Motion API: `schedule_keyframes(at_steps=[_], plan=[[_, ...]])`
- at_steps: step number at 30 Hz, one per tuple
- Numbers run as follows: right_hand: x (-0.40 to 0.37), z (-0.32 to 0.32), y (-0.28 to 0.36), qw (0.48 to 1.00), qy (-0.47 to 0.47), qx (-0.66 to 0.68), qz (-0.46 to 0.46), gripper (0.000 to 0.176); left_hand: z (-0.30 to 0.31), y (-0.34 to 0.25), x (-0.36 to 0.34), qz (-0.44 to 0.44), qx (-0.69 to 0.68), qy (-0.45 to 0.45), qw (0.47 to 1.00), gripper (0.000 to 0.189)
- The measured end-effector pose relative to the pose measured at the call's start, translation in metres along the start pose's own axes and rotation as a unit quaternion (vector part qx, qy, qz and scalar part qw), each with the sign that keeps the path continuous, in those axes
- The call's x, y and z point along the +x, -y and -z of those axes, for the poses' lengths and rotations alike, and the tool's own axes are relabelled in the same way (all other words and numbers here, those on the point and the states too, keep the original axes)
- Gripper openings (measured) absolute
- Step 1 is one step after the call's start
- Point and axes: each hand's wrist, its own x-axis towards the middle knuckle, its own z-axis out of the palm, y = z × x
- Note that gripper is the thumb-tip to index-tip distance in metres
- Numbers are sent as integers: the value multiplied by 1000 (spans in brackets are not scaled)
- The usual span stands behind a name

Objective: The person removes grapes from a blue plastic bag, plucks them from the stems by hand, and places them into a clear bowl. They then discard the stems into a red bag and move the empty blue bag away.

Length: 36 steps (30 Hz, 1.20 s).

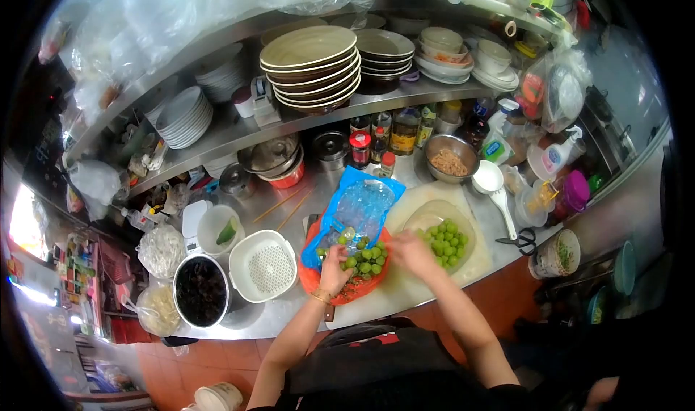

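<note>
My left hand [332, 272] is closed at the left side of a bunch of green grapes [368, 260]. The grapes lie in a blue-edged clear plastic bag [360, 210] over a red plastic bag [378, 288]. My right hand [414, 253] hovers between this bunch and a shallow bowl [420, 217] of loose green grapes [447, 244]. Its fingers are smeared by motion, so I cannot make out whether they hold anything. Bowl and bags rest on a pale cutting board [474, 262].
Left of the bags stand a white colander [263, 265], a pot of dark food [200, 292] and a container [218, 231]. Scissors [518, 241], a white ladle [501, 202] and a metal bowl of meat [452, 157] are rightward. Stacked plates [310, 60] fill the shelf above.
</note>
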Motion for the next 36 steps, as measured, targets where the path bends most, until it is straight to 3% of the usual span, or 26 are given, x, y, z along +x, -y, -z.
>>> schedule_keyframes(at_steps=[2,7,11,13,16,19,22,25,28,30,32,34,36], plan=[[10,-38,20,989,-30,80,120,25,0,-1,2,10,-36,19,999,69],[28,-59,40,981,79,-61,165,22,4,7,3,-73,-14,41,996,75],[39,-50,38,962,147,-139,185,26,14,-11,2,-32,24,92,995,74],[38,-49,39,970,146,-121,151,26,19,-19,4,-14,26,122,992,72],[37,-38,42,985,128,-55,98,26,8,4,10,-95,145,96,980,69],[30,-11,23,996,67,-12,58,27,18,-4,6,-38,33,118,992,57],[8,35,-2,996,50,-65,-32,26,27,8,4,-175,73,0,982,33],[-12,51,-5,967,-45,-245,-58,25,48,-18,-10,26,205,56,977,21],[4,6,-2,999,12,-13,36,28,42,-33,-14,144,302,194,922,27],[22,-39,12,990,38,53,124,29,26,-16,-19,108,313,154,931,28],[37,-82,27,986,90,62,126,30,16,-4,-23,57,294,111,948,28],[50,-87,48,977,199,-10,81,33,13,1,-26,-5,245,63,967,26],[59,-77,57,959,271,-52,70,33,15,5,-27,-10,223,44,974,23]])
